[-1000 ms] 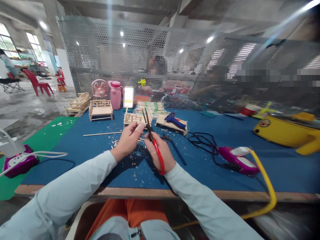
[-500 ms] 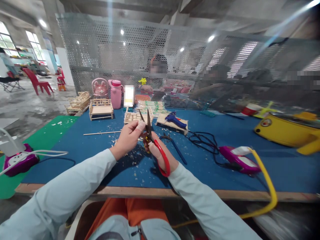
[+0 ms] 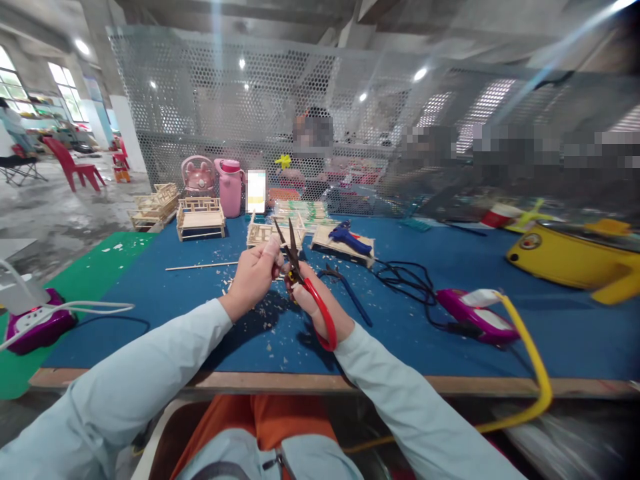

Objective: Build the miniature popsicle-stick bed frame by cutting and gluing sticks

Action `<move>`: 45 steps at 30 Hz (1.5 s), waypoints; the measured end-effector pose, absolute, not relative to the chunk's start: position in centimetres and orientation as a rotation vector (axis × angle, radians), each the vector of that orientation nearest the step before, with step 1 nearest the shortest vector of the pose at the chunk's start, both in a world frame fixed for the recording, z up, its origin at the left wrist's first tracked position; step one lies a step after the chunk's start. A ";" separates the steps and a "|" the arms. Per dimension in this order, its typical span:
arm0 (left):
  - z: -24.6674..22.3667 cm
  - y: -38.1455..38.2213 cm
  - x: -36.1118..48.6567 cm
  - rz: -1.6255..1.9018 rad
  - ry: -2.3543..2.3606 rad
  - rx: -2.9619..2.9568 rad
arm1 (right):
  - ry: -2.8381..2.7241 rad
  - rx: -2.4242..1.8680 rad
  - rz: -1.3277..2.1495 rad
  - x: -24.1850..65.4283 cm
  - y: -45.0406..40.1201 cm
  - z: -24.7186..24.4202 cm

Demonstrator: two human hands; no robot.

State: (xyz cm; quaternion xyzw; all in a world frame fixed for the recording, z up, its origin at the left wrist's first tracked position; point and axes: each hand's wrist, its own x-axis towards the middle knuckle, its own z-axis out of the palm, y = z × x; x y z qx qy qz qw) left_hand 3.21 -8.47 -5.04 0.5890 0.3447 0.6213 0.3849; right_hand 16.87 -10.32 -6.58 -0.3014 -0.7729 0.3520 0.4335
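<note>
My right hand [image 3: 316, 308] is wrapped around red-handled scissors [image 3: 327, 320], whose dark blades point away from me and stand apart. Close on the left, my left hand [image 3: 253, 272] is pinched shut beside the blades. A small pale bit shows at its fingertips, too small to make out. Both thumbs have pale wrapping on them. Behind the blades stands a small stick-built frame [image 3: 257, 235]. A thin wooden stick [image 3: 200, 267] lies left of my left hand, and blue-handled pliers [image 3: 355, 297] lie to the right of my right hand.
A blue glue gun [image 3: 350, 239] rests on a stick panel [image 3: 325, 241]. Black cable runs to a purple power strip [image 3: 477, 317]. More stick models [image 3: 201, 219], a pink bottle [image 3: 231, 190] and a lit phone [image 3: 257, 190] stand at the back. A yellow pan [image 3: 560, 257] sits right.
My left hand has drawn slightly left, away from the scissor blades. The scissors stay in my right hand with their blades still apart. The whole view has shifted a little.
</note>
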 end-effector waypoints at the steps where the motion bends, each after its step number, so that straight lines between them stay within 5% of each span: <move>1: -5.1 -8.5 3.2 1.571 0.881 1.508 | -1.935 -0.730 0.856 16.8 -10.3 -6.5; 45: -5.5 -9.0 3.4 1.452 0.910 1.582 | -2.002 -0.876 0.574 16.8 -10.6 -6.9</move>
